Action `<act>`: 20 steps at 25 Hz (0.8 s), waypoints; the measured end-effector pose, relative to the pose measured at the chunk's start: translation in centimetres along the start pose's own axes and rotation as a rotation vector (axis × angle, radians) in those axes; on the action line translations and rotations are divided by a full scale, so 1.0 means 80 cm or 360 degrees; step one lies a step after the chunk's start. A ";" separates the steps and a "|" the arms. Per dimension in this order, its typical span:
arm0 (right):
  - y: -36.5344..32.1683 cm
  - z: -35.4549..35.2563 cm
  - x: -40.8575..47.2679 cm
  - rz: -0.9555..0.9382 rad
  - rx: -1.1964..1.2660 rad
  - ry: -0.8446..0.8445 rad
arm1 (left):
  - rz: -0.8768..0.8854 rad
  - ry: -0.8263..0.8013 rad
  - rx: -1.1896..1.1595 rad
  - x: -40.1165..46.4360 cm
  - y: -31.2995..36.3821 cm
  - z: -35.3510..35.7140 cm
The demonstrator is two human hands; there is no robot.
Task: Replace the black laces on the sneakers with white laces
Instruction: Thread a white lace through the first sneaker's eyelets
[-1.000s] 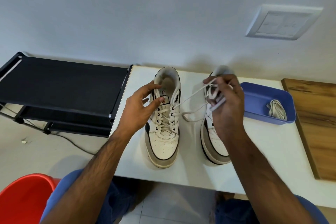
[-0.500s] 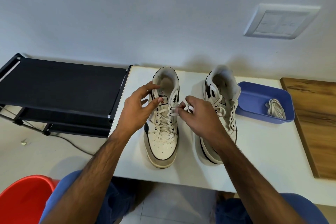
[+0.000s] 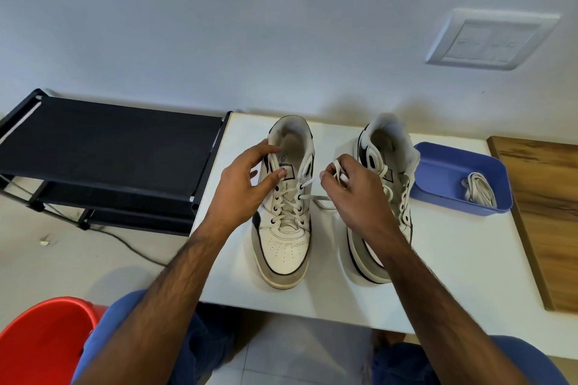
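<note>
Threading white lace (image 3: pixel 316 181) tip into top eyelet of left sneaker (image 3: pixel 286 228): right hand (image 3: pixel 353 194) fingers pinching lace near tip, left hand (image 3: pixel 242 184) fingers gripping collar steady. Aim tip square, pull slack evenly.

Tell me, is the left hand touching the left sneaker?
Touching. In the head view the left hand holds the left sneaker at its collar: the thumb presses on the tongue and the fingers rest against the rim of the opening.

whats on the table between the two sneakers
In the head view, the right hand pinching the white lace, which runs from the left sneaker toward the right sneaker; otherwise bare white table.
</note>
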State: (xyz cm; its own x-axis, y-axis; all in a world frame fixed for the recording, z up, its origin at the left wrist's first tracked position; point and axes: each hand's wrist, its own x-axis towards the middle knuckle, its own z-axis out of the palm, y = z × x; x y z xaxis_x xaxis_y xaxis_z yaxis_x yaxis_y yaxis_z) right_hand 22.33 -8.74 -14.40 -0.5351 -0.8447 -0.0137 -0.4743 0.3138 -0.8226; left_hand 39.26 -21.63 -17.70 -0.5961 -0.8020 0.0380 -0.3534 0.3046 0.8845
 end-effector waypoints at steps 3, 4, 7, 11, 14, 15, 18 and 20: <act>-0.002 0.002 -0.001 -0.0008 0.0012 0.0017 | 0.0015 0.0029 0.0077 -0.001 0.003 0.004; -0.002 0.002 -0.001 -0.0008 0.0017 0.0003 | 0.0019 0.0030 0.0084 -0.001 0.003 0.005; -0.001 0.002 -0.001 0.0002 0.0072 -0.0021 | 0.0072 0.0024 0.0142 -0.001 0.003 0.004; 0.002 0.001 0.001 -0.0062 0.0020 -0.0063 | 0.0239 0.0052 0.0388 -0.006 0.007 0.004; 0.005 0.000 0.001 -0.0131 -0.0115 -0.0138 | 0.0448 -0.0011 0.0782 -0.010 0.007 0.006; 0.008 0.003 0.001 -0.0154 -0.0142 -0.0159 | 0.0479 -0.0033 0.0843 -0.012 0.009 0.007; 0.013 0.015 0.001 -0.0216 -0.0233 -0.0150 | 0.0473 -0.0052 0.0900 -0.014 0.013 0.009; 0.013 0.017 0.003 -0.0228 -0.0322 -0.0095 | 0.0492 -0.0066 0.0975 -0.014 0.013 0.009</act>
State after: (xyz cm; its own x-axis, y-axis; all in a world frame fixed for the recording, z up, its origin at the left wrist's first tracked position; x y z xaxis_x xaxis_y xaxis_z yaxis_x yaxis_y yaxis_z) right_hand 22.67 -9.24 -16.01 -0.4127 -0.9091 0.0565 -0.6760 0.2641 -0.6880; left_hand 39.03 -20.04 -17.19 -0.7578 -0.6150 0.2178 -0.4993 0.7616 0.4132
